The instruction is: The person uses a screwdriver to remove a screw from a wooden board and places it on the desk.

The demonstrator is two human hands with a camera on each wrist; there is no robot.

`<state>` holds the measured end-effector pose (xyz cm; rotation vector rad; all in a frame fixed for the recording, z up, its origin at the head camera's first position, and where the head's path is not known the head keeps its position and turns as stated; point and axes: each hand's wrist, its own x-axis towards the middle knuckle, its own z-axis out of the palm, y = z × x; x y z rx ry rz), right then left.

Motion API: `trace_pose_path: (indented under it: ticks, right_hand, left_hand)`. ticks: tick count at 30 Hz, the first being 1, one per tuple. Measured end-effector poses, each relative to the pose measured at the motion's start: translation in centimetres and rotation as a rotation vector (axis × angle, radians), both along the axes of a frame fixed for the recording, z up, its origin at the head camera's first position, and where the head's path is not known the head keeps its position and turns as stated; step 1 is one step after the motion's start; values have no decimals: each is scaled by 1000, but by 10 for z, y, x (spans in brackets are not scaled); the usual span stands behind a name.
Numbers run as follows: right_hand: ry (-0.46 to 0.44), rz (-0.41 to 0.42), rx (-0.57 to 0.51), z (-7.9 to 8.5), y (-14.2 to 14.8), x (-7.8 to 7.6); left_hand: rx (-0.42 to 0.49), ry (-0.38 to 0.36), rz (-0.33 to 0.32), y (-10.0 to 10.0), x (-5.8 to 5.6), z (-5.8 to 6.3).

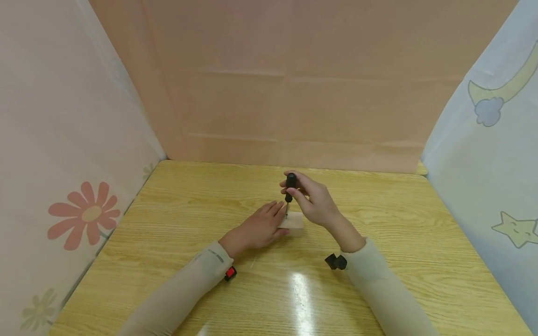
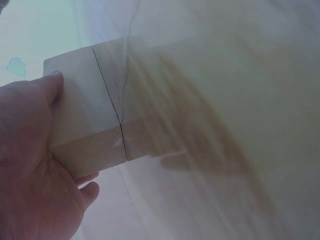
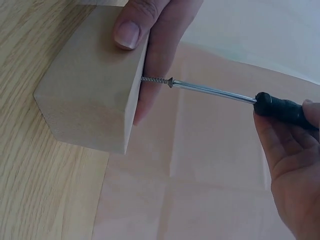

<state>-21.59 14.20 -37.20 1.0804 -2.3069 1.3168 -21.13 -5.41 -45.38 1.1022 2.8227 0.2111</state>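
Note:
A pale wooden block (image 1: pixel 296 223) rests on the table, with its left side in the grip of my left hand (image 1: pixel 259 227). The thumb lies along its near face and the other fingers reach past the far side, as the left wrist view of the block (image 2: pixel 82 102) also shows. A threaded screw (image 3: pixel 156 79) stands out of the block's top face, its point in the wood and most of its thread exposed. My right hand (image 1: pixel 318 204) holds a screwdriver (image 1: pixel 291 181) upright by its black handle. The metal shaft (image 3: pixel 215 91) meets the screw head in line with it.
The wood-grain table (image 1: pixel 193 200) spreads around the block. An orange-brown sheet (image 1: pixel 286 93) hangs at its back edge, and patterned pale cloths (image 1: pixel 38 116) flank both sides. Small dark devices (image 1: pixel 336 262) sit at the sleeve cuffs.

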Motion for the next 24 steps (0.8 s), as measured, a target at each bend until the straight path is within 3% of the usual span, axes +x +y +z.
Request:
trace_pose_path:
  ticks: [7, 19, 24]
  right_hand:
    - [-60, 6, -44, -3, -1, 2]
    - [-234, -93, -187, -2, -3, 5]
    - [-252, -59, -167, 2, -2, 4]
  left_hand:
    - [22, -10, -4, 0, 1, 1]
    - [27, -16, 13, 1, 3, 0]
    - [14, -7, 13, 1, 1, 0]
